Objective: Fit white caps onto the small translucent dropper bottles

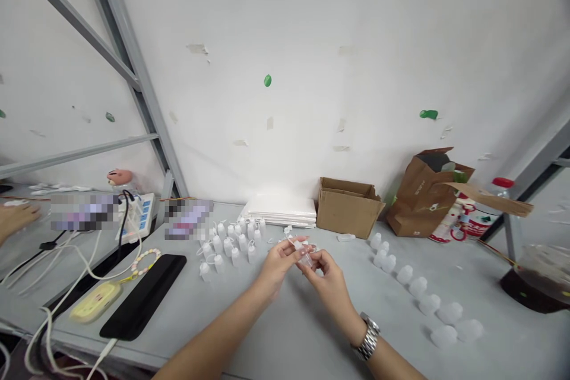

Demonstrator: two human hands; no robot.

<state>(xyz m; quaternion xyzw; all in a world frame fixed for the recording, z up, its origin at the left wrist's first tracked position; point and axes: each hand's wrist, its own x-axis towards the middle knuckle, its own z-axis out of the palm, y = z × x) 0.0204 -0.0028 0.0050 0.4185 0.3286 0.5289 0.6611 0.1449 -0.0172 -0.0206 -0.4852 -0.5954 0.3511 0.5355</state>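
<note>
Near the middle of the grey table [285,320], my left hand [281,258] and my right hand [324,273] come together around one small clear plastic bottle [305,256]. Fingers of both hands are closed on it and hide part of it. Left of my hands stand several small white bottles [235,256] in rows, some with loops at their tops. To the right, several frosted translucent bottles [418,287] form a slanting line. A small clear piece [346,238] lies just beyond my right hand.
Behind are a white stack [280,211], a cardboard box [345,208] and a brown paper bag [416,196]. A dark-filled container [537,279] is far right. Cables, a power strip [145,214], a black pad [142,297] and a yellow case [95,301] lie left. Another person's hand [18,217] shows far left.
</note>
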